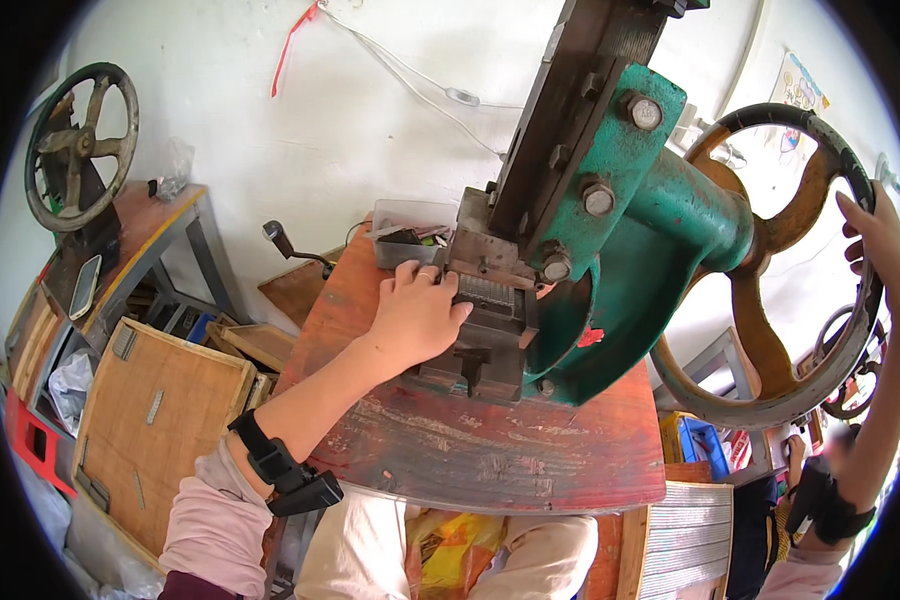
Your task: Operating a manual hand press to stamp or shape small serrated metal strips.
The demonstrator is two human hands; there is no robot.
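Observation:
A green hand press [660, 230] stands on a worn reddish wooden bench [450, 450]. My left hand [415, 315] reaches to the left side of its metal die block [495, 350], fingers bent down and thumb beside a dark ridged plate [485, 292]. Whatever lies under those fingertips is hidden. Just above the plate sits the upper block [485, 250] of the press; a narrow gap seems to part them. At far right my right hand [877, 235] is closed round the dark rim of the large handwheel [770, 400].
Behind the die is a clear plastic box [405, 215] holding small parts. On the left stand another handwheel [82, 145], a phone [85, 287] and a wooden board [160, 430] with metal strips. A rack of metal strips [685, 535] is at lower right, near another person [795, 460].

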